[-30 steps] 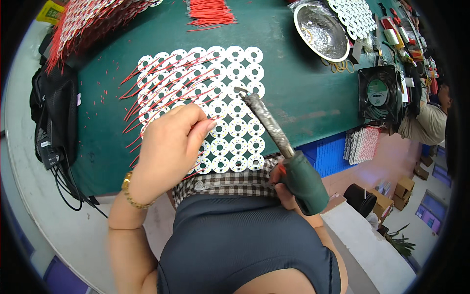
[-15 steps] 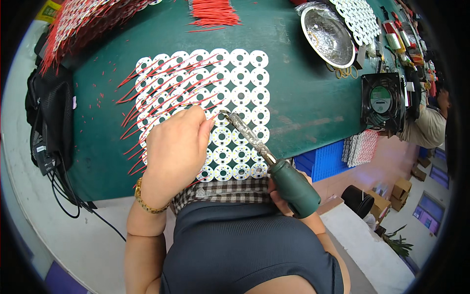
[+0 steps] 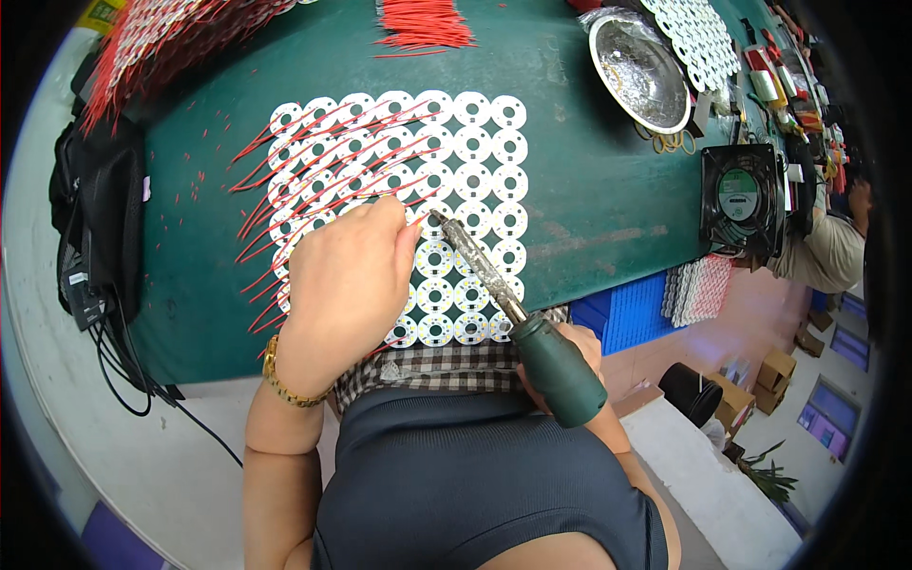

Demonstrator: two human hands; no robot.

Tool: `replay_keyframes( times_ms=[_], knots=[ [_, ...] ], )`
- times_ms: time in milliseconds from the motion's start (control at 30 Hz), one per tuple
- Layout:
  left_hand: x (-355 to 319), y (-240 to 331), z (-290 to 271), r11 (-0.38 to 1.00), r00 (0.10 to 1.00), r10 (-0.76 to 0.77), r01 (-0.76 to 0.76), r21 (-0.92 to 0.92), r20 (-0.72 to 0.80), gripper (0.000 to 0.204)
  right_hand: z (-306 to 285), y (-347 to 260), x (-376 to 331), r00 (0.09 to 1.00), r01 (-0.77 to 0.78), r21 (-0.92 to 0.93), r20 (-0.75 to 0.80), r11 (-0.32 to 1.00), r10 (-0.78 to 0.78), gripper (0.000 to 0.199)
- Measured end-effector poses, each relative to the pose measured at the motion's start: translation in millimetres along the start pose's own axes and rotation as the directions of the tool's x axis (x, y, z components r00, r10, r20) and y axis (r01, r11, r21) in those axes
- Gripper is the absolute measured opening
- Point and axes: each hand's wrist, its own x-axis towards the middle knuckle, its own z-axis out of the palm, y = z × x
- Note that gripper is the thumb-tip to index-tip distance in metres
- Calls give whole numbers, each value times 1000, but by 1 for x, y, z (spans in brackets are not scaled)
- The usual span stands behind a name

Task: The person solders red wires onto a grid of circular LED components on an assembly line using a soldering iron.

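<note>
A panel of round white LED boards (image 3: 472,183) lies on the green table before me, each board ring-shaped with a dark centre hole. Thin red wires (image 3: 313,201) run across its left part, several sticking out past the panel's left edge. My left hand (image 3: 350,275) rests over the panel, thumb and fingers pinched on a red wire whose end shows by the thumb. In my right hand (image 3: 578,344) is a soldering iron (image 3: 560,372) with a dark green handle. Its tip meets a board close to that wire end. The handle hides some of my right fingers.
A bundle of red wires (image 3: 426,24) lies at the far edge, with stacked wired boards (image 3: 180,47) far left. To the right stand a metal bowl (image 3: 638,76) and a black fan (image 3: 743,199). A black bag (image 3: 100,209) sits left. Another person's sleeve (image 3: 825,249) shows far right.
The soldering iron's handle has swung slightly left and down, and more of my right hand shows. Its tip stays near the wire end. My left hand keeps its pinch.
</note>
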Motion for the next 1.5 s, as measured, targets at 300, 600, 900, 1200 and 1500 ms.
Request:
replay_keyframes(
  times_ms=[300, 600, 900, 1200, 1500],
  knots=[
    [0, -3, 3, 1000, 1000, -5, 5, 5, 11, 23, -7, -13, 11, 994, 84, -46, -70, 995, -87, 25],
    [0, -1, -21, 998, 998, 10, -5, 67, -68, 18, 4, -6, -11, 954, -250, 533, -9, 808, 301, 45],
    [7, -15, 9, 928, 913, 357, -371, -39, -197, 19, 3, -12, -1, 974, -196, 458, -10, 867, 226, 49],
    [9, -15, 16, 907, 891, 420, -421, 34, -172, 28, 1, -13, 10, 984, -140, 355, -50, 924, 168, 34],
    [11, -17, 16, 903, 885, 427, -428, 36, -187, 28, -6, -10, 5, 991, -136, 256, 32, 957, 132, 38]
  ],
)
